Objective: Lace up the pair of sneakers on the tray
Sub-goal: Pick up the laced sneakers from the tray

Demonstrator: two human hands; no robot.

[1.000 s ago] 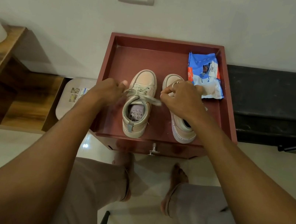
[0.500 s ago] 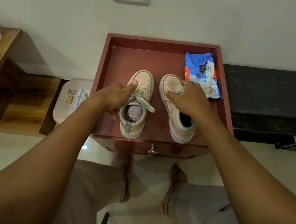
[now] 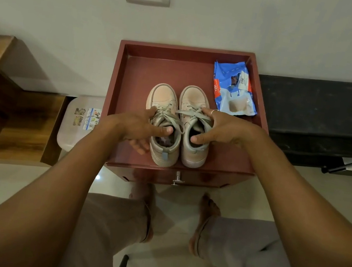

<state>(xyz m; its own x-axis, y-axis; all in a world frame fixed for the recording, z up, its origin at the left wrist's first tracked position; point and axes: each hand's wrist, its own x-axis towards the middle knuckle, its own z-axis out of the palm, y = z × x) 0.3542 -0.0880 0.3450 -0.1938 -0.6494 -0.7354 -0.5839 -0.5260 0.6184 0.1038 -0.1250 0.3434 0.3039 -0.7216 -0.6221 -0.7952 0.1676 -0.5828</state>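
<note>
Two pale pink sneakers with grey laces stand side by side, toes to the wall, near the front of a dark red tray (image 3: 133, 75). My left hand (image 3: 139, 127) wraps the left sneaker (image 3: 163, 99) from its outer side, thumb over the opening. My right hand (image 3: 221, 129) grips the right sneaker (image 3: 194, 99) from its right side, thumb at the collar, fingers on the laces. Laces cross both tongues; a loose lace end (image 3: 183, 112) lies between the shoes.
A blue plastic packet (image 3: 232, 89) lies in the tray's back right corner. The tray sits on a red drawer unit with a metal knob (image 3: 177, 178). A white stool (image 3: 80, 118) is left, a black shelf (image 3: 318, 105) right, a wooden unit (image 3: 2, 105) far left. My knees and bare feet are below.
The two sneakers have been brought together side by side. My left hand shifted from the laces to the left shoe's side; my right hand slid from the toe to the right shoe's side.
</note>
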